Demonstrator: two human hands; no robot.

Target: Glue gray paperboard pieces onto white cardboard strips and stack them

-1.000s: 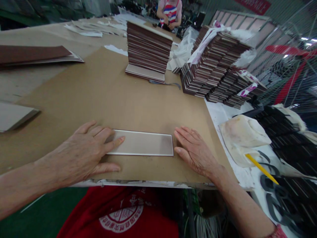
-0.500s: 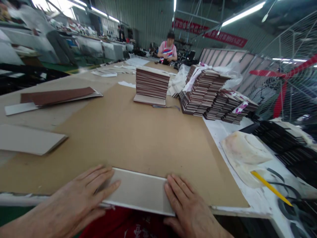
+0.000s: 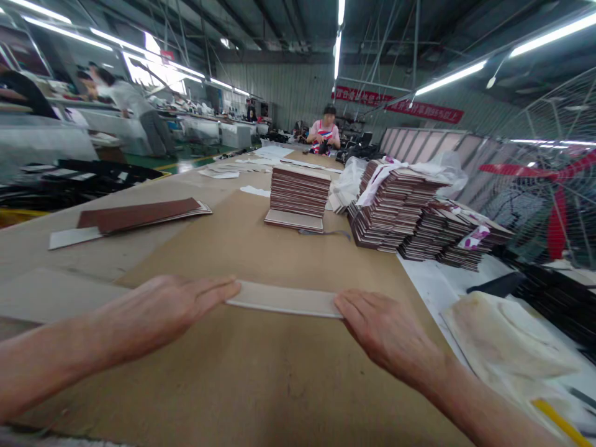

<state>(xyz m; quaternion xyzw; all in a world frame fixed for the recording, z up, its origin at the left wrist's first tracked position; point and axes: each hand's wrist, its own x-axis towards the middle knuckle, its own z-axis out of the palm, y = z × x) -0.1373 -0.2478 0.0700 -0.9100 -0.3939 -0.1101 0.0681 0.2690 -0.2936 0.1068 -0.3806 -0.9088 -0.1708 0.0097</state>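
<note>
at far left a pale sheet [image 3: 60, 295] lies on the counter [image 3: 279, 379], partly hidden by the left forearm; if that arm swung low, it could push the sheet askew. beyond it, brown strips [image 3: 144, 216] lie loosely overlapped, so a knock would likely fan them apart.

next, the left hand [image 3: 186, 303] holds the left end of the pale panel [image 3: 286, 300], fingers straight and close together, thumb out of sight. the panel spans between the two hands, near the person's side of the stack [image 3: 300, 194]; whether it touches the counter i cannot tell. held only by its ends, it could bow or slip if one side loosened, or twist if the hands were uneven.

the stack is tall and narrow, so a bump from the panel might topple it; the dark strap [image 3: 326, 234] at its foot could snag.

the right hand [image 3: 382, 320] holds the panel's other end, fingers together; how firmly, i cannot tell. beyond it, the tied pile [image 3: 395, 211] leans, and a hard nudge could make it slide.
</note>
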